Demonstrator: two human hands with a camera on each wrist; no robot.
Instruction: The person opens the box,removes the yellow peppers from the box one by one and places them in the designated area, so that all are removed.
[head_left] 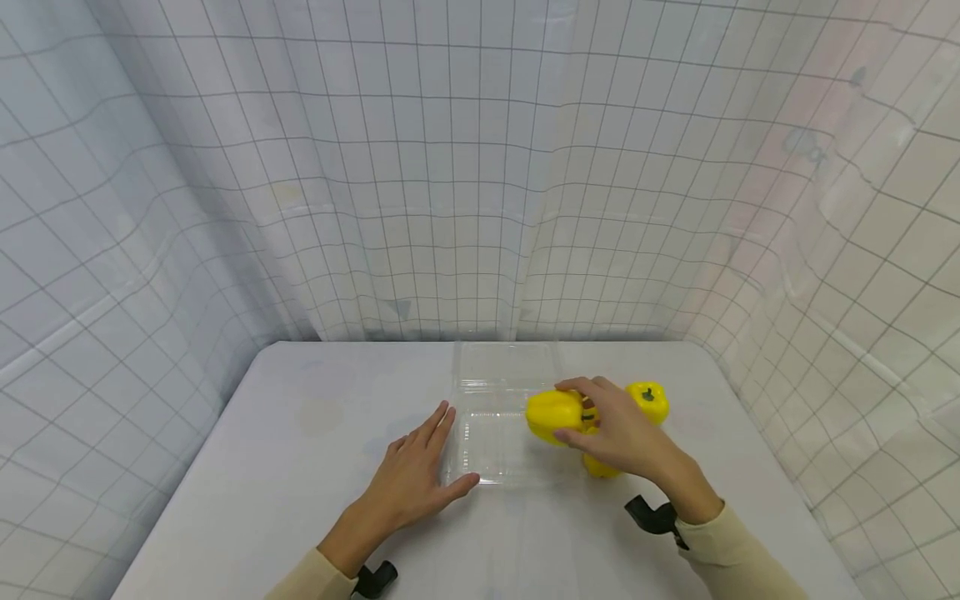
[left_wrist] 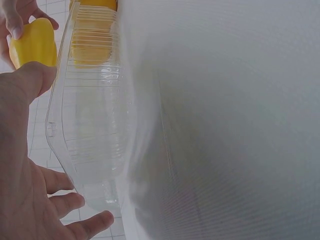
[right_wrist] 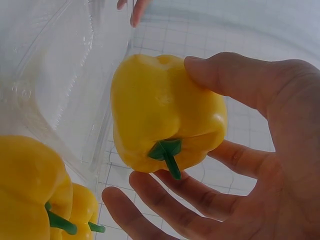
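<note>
My right hand [head_left: 626,429] grips a yellow bell pepper [head_left: 553,414] between thumb and fingers, over the right side of a clear plastic clamshell container [head_left: 498,442]. In the right wrist view the pepper [right_wrist: 167,112] shows its green stem toward the palm side. The container lies with its lid [head_left: 506,362] folded back toward the curtain. At its left edge my left hand [head_left: 412,475] rests with fingers spread and straight, thumb at the near corner. In the left wrist view, the thumb and fingertips lie along the container's rim [left_wrist: 52,130].
More yellow bell peppers sit to the container's right: one [head_left: 648,401] farther back, another [head_left: 602,467] below my right hand, partly hidden. The white table [head_left: 315,450] ends at a grid-patterned curtain [head_left: 450,208] behind, with further curtain on both sides.
</note>
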